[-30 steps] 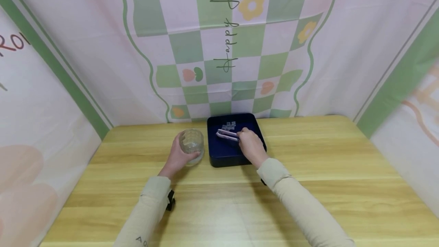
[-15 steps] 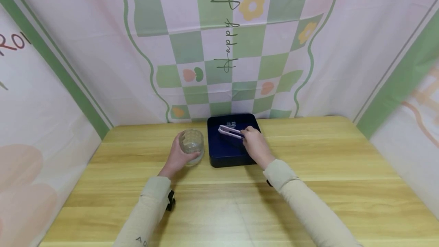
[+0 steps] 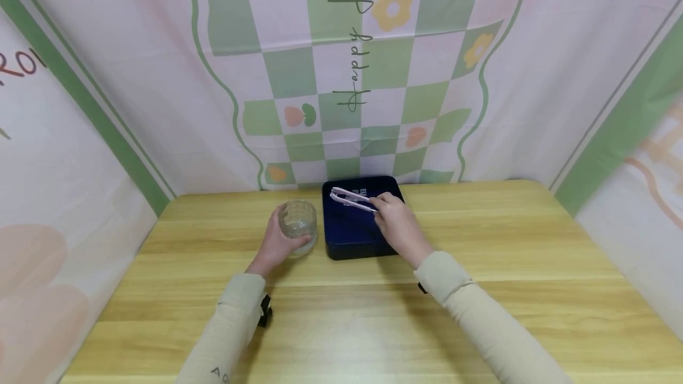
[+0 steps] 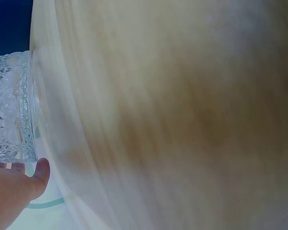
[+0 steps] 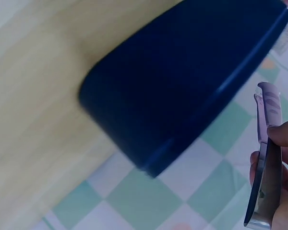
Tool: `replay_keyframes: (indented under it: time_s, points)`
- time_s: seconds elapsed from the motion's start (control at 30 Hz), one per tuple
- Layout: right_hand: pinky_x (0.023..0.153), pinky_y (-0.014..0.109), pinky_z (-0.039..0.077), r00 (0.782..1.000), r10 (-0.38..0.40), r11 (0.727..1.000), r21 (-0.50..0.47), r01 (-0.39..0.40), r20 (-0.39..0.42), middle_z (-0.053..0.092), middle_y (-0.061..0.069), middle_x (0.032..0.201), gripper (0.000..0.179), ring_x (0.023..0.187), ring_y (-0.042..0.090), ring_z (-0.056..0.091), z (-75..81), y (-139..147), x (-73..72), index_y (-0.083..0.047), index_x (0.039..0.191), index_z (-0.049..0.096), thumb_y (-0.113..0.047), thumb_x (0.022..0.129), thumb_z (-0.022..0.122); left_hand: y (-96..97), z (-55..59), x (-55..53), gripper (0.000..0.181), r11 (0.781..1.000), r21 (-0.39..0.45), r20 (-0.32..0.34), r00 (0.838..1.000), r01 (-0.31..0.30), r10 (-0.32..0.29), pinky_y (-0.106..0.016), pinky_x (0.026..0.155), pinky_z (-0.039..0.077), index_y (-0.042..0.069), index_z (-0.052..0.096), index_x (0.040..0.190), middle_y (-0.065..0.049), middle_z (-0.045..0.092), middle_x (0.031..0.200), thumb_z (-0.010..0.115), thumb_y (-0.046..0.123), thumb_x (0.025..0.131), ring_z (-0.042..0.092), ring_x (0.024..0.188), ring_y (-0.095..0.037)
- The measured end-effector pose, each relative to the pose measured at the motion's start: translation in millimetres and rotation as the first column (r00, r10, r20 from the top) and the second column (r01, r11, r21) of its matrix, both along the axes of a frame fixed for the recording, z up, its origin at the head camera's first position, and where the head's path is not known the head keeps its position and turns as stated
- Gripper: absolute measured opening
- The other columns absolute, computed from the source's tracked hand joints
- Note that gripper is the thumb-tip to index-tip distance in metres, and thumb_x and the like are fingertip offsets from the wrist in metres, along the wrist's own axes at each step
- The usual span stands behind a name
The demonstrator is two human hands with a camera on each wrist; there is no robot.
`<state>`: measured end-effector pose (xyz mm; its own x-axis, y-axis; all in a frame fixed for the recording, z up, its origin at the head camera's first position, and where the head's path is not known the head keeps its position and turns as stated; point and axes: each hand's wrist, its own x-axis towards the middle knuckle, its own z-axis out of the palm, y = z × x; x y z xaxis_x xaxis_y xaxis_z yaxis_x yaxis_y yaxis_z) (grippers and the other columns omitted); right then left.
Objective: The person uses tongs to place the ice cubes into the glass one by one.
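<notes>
My left hand (image 3: 277, 240) grips a patterned clear glass (image 3: 299, 218) standing on the table, left of a dark blue tray (image 3: 349, 236). Clear pieces show through the glass wall (image 4: 9, 110) in the left wrist view. With my right hand (image 3: 399, 225) I hold metal tongs with pale pink tips (image 5: 272, 105), thumb on one arm and fingers behind the other. The tongs (image 3: 353, 203) reach over the tray toward its left side. A small clear piece shows at the tips in the right wrist view. Several clear cubes (image 3: 364, 191) lie in the tray, partly hidden behind the tongs.
The wooden table (image 3: 341, 325) runs back to a checkered curtain (image 3: 352, 153). The tray stands near the table's back edge, with its wall (image 3: 363, 250) facing me. Curtains also hang at both sides.
The right hand first shifted right with the tongs; the tongs' tips have then moved left and up toward the tray's left rim. The left hand and glass have stayed put.
</notes>
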<state>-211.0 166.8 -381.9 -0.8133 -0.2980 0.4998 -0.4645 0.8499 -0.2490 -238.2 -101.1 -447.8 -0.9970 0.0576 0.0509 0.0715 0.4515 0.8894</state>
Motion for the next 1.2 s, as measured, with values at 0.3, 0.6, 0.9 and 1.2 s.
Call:
replay_keyframes:
  time_s: [0.3,0.6,0.9,1.2]
  points:
    - [0.079,0.036,0.057,0.995,0.074,0.997,-0.002,-0.074,-0.063,0.065,0.016,0.101,0.028,0.091,0.029,0.064,8.1,-18.0,7.2,0.004,0.109,0.067,0.003,0.081,0.070,0.3,0.8,0.6,0.098,1.000,0.006,-0.002,1.000,0.002,-0.002,-0.054,0.112,0.033,0.004,0.022,0.147,-0.021,0.034,0.147,0.082,0.016,0.071,0.037,0.135,-0.038]
    - [0.080,0.033,0.057,0.988,0.122,0.992,0.041,-0.119,-0.099,0.066,0.012,0.099,0.027,0.091,0.026,0.064,4.7,-36.4,13.3,0.002,0.105,0.069,0.001,0.078,0.073,-0.6,1.5,1.7,0.099,1.000,0.009,0.004,1.000,0.006,-0.006,-0.054,0.113,0.033,0.004,0.022,0.148,-0.021,0.034,0.148,0.083,0.016,0.071,0.038,0.134,-0.038]
    - [0.080,0.033,0.058,0.986,0.158,0.987,0.040,-0.156,-0.052,0.067,0.011,0.099,0.026,0.091,0.025,0.065,-1.0,-47.2,17.4,0.002,0.105,0.070,0.000,0.079,0.073,-2.0,0.0,1.8,0.100,1.000,0.017,-0.004,1.000,0.018,-0.018,-0.055,0.112,0.034,0.005,0.021,0.148,-0.020,0.034,0.148,0.083,0.016,0.071,0.038,0.134,-0.038]
    - [0.083,0.034,0.057,0.988,0.152,0.987,0.052,-0.151,-0.025,0.067,0.013,0.103,0.030,0.095,0.025,0.064,0.5,-49.5,17.6,0.002,0.110,0.068,-0.003,0.080,0.073,-1.3,-2.0,-0.6,0.099,1.000,0.020,-0.025,1.000,0.013,-0.013,-0.054,0.111,0.036,0.004,0.023,0.147,-0.021,0.036,0.146,0.083,0.013,0.069,0.040,0.132,-0.038]
